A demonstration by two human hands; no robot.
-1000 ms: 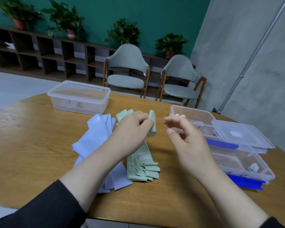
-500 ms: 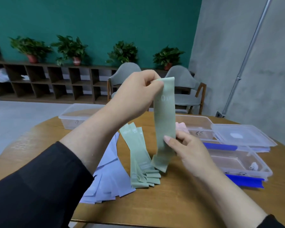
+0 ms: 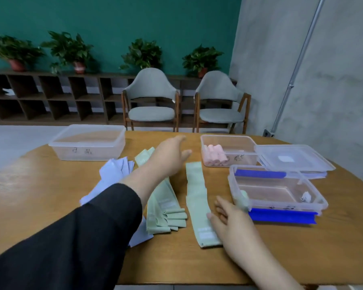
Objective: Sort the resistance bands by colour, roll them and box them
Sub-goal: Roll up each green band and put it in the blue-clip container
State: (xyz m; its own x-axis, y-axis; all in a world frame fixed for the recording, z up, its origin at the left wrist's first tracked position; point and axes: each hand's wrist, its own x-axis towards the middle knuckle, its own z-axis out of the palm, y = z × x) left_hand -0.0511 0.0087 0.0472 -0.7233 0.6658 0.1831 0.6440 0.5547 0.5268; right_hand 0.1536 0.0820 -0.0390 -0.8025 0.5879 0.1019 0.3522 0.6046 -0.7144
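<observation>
A teal wall (image 3: 113,21) met a grey concrete wall (image 3: 333,59). Two grey chairs (image 3: 151,101) stood before low dark shelving (image 3: 50,95) topped with potted plants (image 3: 69,49).

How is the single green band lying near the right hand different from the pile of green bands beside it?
The single green band lies alone and flat, spread to its full length; the pile of green bands holds several, overlapping, their near ends fanned out. The right hand touches the single band's near end, while the left forearm crosses over the pile. Both are the same pale green, lie on the wooden table, and are not yet rolled.
</observation>
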